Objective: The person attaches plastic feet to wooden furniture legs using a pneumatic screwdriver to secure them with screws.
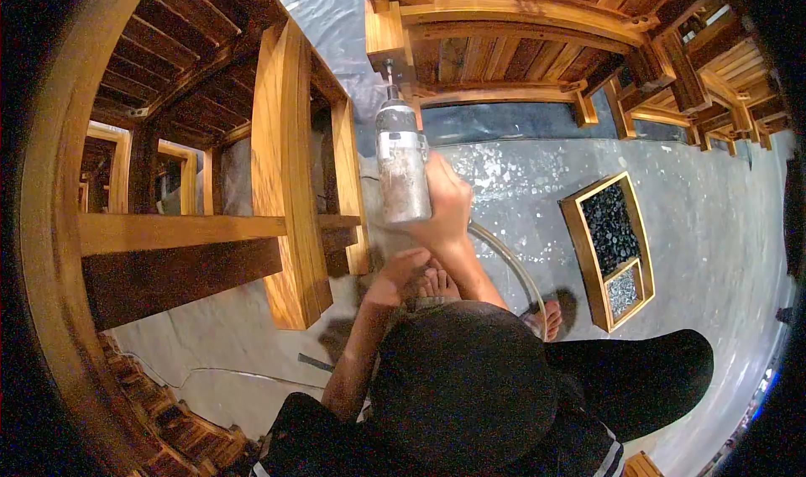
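My right hand [449, 193] is wrapped round a worn grey power driver [404, 175]. The driver's bit points up the view at the dark end of a wooden leg [384, 36]; whether it touches is too small to tell. A pale hose [514, 263] curves from near my right hand towards a bare foot. Lower left of the driver is my left hand [405, 269], beside the toes of the other foot [437, 282]. Its fingers are mostly hidden, and nothing can be made out in them.
Slatted wooden furniture [290, 175] stands close on the left, and more slatted pieces [520, 11] line the top. A wooden box [573, 225] with dark and silvery small parts lies on the grey floor [697, 250] at right. A black cap [466, 385] fills the lower middle.
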`<state>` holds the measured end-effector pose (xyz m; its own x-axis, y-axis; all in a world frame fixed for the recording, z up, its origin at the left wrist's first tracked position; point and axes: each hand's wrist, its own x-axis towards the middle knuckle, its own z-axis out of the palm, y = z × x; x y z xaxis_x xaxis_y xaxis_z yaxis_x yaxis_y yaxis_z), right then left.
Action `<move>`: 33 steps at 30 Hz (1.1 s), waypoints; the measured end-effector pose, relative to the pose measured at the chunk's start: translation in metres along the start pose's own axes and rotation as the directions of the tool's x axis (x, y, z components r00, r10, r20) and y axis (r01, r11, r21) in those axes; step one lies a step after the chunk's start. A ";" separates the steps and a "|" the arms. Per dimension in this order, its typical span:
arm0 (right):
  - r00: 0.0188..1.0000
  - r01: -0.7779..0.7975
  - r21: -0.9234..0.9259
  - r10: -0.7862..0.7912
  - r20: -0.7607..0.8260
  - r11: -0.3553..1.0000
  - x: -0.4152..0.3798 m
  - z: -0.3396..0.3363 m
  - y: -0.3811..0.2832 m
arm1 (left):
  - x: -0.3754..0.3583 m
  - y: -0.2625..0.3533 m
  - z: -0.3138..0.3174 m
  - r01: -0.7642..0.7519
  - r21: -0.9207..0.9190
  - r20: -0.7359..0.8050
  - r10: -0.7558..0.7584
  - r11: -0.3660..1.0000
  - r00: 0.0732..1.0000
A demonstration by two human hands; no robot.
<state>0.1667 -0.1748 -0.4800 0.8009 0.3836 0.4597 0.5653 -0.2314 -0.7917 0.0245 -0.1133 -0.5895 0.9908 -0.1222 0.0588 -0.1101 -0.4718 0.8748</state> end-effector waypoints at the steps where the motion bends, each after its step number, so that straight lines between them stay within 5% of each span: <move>1: 1.000 0.001 -0.001 -0.001 0.006 1.000 0.001 -0.001 -0.001 | -0.004 -0.026 0.016 0.048 0.111 0.036 -0.053 0.993 0.998; 2: 1.000 0.004 -0.002 -0.004 0.012 1.000 0.001 -0.002 -0.001 | -0.006 -0.041 0.025 0.091 0.223 0.065 -0.108 0.970 0.992; 5: 1.000 0.003 0.005 -0.003 0.015 1.000 0.002 -0.004 -0.003 | 0.004 -0.002 0.006 0.259 0.058 -0.081 -0.254 0.964 0.964; 8: 1.000 0.020 0.020 -0.020 -0.010 1.000 0.001 0.000 0.002 | 0.017 0.040 -0.016 0.267 -0.077 -0.206 -0.277 0.961 0.939; 11: 0.999 0.022 0.042 -0.021 -0.028 0.999 0.002 0.001 0.002 | 0.014 0.022 -0.007 0.355 0.024 -0.282 -0.335 0.934 0.899; 12: 1.000 0.011 0.037 -0.010 -0.014 0.999 0.002 0.001 0.002 | 0.015 0.020 -0.007 0.400 -0.406 -0.258 -0.523 0.822 0.812; 14: 1.000 -0.010 0.029 0.010 0.013 1.000 0.002 0.000 0.002 | 0.017 0.016 -0.008 0.236 -0.957 0.025 -0.762 0.169 0.647; 17: 1.000 0.029 0.020 -0.029 -0.011 0.999 0.001 0.000 0.003 | 0.015 -0.021 0.005 0.146 -0.989 0.101 -0.794 -0.016 0.599; 20: 0.999 0.030 0.005 -0.030 0.014 1.000 0.003 -0.005 0.000 | 0.026 -0.044 0.001 0.442 -0.679 -0.235 -0.744 0.586 0.625; 23: 0.996 -0.023 -0.029 0.025 0.088 0.999 -0.003 -0.019 -0.004 | 0.048 -0.059 -0.014 0.561 0.006 -0.452 -0.499 0.827 0.740; 24: 0.996 -0.014 -0.021 0.016 0.084 1.000 -0.006 -0.024 -0.006 | 0.063 -0.036 -0.027 0.425 -0.413 -0.458 -0.587 0.805 0.668; 26: 0.997 0.005 -0.005 -0.005 0.078 1.000 -0.010 -0.033 -0.010 | 0.101 0.056 -0.070 -0.089 -0.932 -0.335 -0.741 0.351 0.582; 29: 0.997 0.048 0.085 -0.053 0.053 0.995 -0.002 -0.051 -0.024 | 0.137 0.101 -0.111 -0.099 -0.743 -0.552 -0.522 0.662 0.650; 33: 0.993 0.096 0.156 -0.105 0.049 0.983 0.018 -0.078 -0.048 | 0.179 0.133 -0.152 -0.304 -0.847 -0.507 -0.492 0.436 0.708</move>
<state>0.1696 -0.2266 -0.4018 0.7268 0.4491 0.5197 0.6018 -0.0517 -0.7969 0.1994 -0.0652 -0.3891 0.7958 0.5880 -0.1448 -0.2817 0.5711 0.7710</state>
